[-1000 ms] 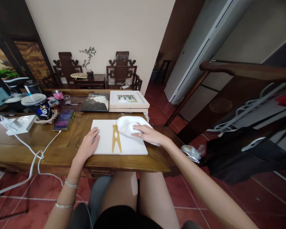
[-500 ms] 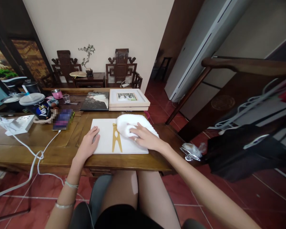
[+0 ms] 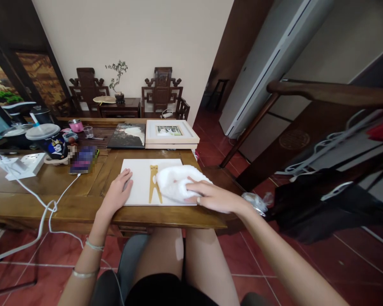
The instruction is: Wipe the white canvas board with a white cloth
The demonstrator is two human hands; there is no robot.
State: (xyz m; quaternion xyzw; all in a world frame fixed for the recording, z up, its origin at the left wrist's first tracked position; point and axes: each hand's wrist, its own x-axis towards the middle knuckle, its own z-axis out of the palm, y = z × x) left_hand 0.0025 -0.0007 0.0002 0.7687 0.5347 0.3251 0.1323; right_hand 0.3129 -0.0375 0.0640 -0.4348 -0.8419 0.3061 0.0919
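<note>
A: Status on the hands?

B: Right hand (image 3: pixel 210 196) lies palm-down on a white cloth (image 3: pixel 175 183), fingers spread a little and pressing into it. The cloth sits bunched on the right half of a white canvas panel (image 3: pixel 140 182), which lies flat on the wooden table (image 3: pixel 51 191) near its front edge.

A: Left?

B: Left hand (image 3: pixel 117 194) is flat at the panel's 9 o'clock edge, fingers together, thumb on the white face. It grips nothing, it just pins the panel down.

A: How will the cloth handle?

B: My read: soft, light, no stiffness, and it folds wherever it is pushed. Best taken by the bunched middle under the palm, not by a loose corner. The panel looks rigid and light, so it would likely slide on the wood if left unpinned.

A: Anything on the panel?

B: A yellow cat-like figure (image 3: pixel 154 185) just left of the cloth, at its 9 o'clock. I can't tell whether the cloth touches it.

A: Surroundings?

B: Two framed pictures (image 3: pixel 171 132) at the panel's 12 o'clock; a lidded cup (image 3: pixel 51 140) and a power strip (image 3: pixel 22 165) off at 10 o'clock, well apart.
</note>
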